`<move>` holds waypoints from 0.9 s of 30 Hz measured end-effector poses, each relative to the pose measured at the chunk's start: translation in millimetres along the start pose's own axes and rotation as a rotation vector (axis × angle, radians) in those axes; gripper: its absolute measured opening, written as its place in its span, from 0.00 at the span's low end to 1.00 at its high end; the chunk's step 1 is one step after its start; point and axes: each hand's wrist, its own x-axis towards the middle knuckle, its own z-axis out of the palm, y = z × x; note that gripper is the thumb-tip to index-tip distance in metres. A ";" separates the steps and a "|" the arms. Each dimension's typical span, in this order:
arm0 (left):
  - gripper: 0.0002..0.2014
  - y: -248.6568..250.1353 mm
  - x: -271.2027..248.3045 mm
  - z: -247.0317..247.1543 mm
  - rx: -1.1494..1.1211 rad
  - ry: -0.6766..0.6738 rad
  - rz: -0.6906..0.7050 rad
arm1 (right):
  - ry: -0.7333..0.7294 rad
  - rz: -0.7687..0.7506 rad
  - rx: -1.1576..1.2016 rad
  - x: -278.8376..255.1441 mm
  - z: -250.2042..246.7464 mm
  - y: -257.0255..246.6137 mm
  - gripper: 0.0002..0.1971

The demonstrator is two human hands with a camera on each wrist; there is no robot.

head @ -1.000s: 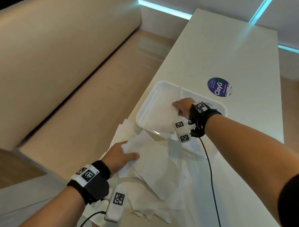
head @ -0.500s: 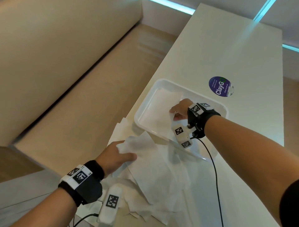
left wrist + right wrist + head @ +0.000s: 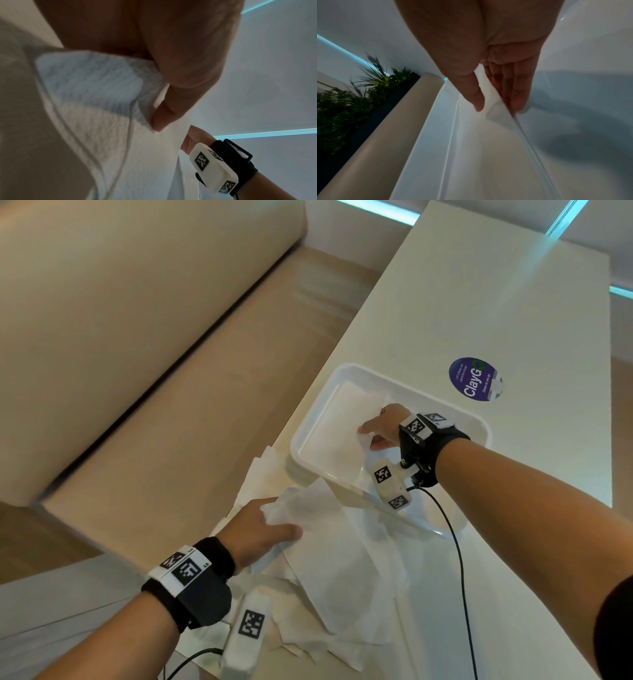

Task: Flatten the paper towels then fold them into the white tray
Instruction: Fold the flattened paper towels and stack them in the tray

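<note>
A white tray (image 3: 346,369) sits on the white table, with a paper towel (image 3: 339,422) lying in its left half. My right hand (image 3: 383,428) is inside the tray and pinches that towel's near right corner between thumb and fingers (image 3: 519,97); the towel (image 3: 488,142) hangs down from the pinch over the tray wall (image 3: 436,121). My left hand (image 3: 263,527) pinches the crumpled corner of another paper towel (image 3: 342,563), which lies on top of a loose pile (image 3: 308,635) at the table's near left edge. The thumb (image 3: 164,115) presses the embossed towel (image 3: 89,83).
A round purple sticker (image 3: 474,379) is on the table behind the tray. A black cable (image 3: 459,570) runs from the right wrist across the table. A beige bench (image 3: 171,405) lies left of the table. Potted plants (image 3: 351,101) stand beyond it.
My right hand drew the towel's corner back toward the tray's middle, folding it over. My left hand kept its grip on the upper towel and shifted slightly left.
</note>
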 end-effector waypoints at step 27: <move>0.31 71.6 -0.3 23.9 -0.355 -0.031 0.048 | -0.128 -0.568 0.189 -168.4 -7.9 71.2 0.13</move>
